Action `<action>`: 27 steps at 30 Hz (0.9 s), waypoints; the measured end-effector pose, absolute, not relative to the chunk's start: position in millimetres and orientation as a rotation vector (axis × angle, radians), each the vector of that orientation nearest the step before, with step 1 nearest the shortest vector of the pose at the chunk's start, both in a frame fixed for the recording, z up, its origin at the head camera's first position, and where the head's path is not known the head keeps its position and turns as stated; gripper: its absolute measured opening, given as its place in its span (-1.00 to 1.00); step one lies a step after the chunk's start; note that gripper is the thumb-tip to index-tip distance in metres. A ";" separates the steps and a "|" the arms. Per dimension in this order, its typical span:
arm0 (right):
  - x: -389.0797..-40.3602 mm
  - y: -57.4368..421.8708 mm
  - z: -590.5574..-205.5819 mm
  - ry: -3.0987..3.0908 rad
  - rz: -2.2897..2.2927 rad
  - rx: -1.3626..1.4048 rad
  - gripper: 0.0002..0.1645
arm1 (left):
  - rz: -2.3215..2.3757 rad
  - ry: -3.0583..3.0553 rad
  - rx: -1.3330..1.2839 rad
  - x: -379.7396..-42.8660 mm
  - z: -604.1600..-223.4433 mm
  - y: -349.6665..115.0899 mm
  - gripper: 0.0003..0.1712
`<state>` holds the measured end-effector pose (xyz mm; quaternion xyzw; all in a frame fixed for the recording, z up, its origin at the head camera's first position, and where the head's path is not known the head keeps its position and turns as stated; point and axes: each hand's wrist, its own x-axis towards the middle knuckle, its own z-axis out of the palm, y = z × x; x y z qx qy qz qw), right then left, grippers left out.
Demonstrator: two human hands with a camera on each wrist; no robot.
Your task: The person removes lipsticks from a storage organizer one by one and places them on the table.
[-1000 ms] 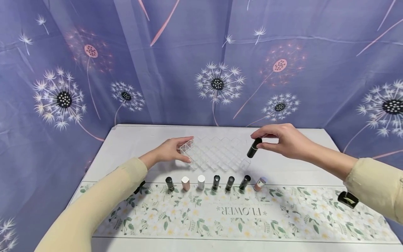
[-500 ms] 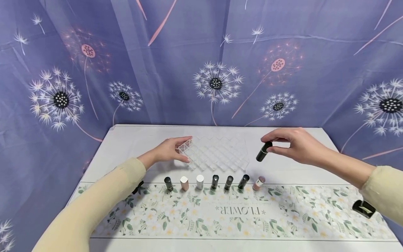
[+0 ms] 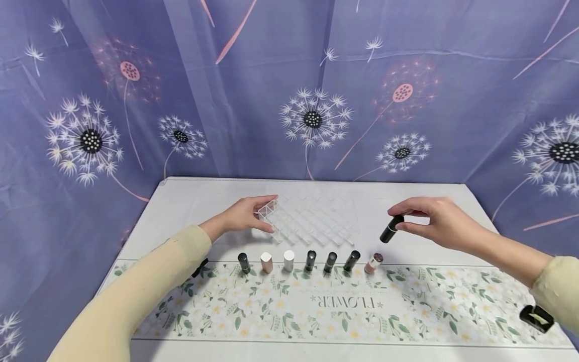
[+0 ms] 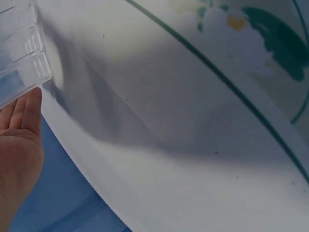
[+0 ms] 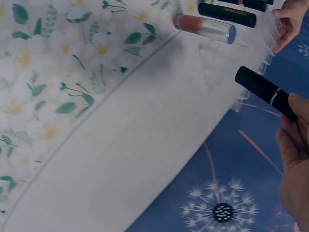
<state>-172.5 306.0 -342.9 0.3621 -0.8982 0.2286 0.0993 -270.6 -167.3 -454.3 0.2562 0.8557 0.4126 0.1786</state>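
My right hand (image 3: 441, 223) holds a black lipstick tube (image 3: 391, 229) with a thin silver ring, tilted, to the right of a clear lipstick organizer (image 3: 316, 219). In the right wrist view, the black tube (image 5: 260, 88) is pinched between thumb and fingers at one end. My left hand (image 3: 244, 215) grips the organizer's left end, thumb at the front, fingers at the back. The left wrist view shows fingers against the corner of the clear organizer (image 4: 24, 63); the thumb does not show there.
In front of the organizer, several lipsticks stand in a row: black ones (image 3: 352, 261), a pinkish one (image 3: 267, 263), a white one (image 3: 289, 261) and, at the right end, a clear-and-peach one (image 3: 373, 263). A floral runner (image 3: 253, 311) crosses the white table (image 3: 203, 188). A purple curtain (image 3: 253, 100) stands behind.
My right hand has moved right and slightly toward the front with the black lipstick, away from the organizer's right end. The left hand and the organizer have stayed in place.
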 end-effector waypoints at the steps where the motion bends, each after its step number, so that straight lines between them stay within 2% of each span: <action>1: -171.6 307.5 -345.6 -2.661 0.678 1.069 -0.45 | 1.169 2.418 0.723 -270.4 -454.0 -167.2 0.19; 27: -140.3 331.2 -399.8 -2.748 0.680 0.939 -0.47 | 1.133 2.443 0.681 -269.2 -450.7 -165.9 0.21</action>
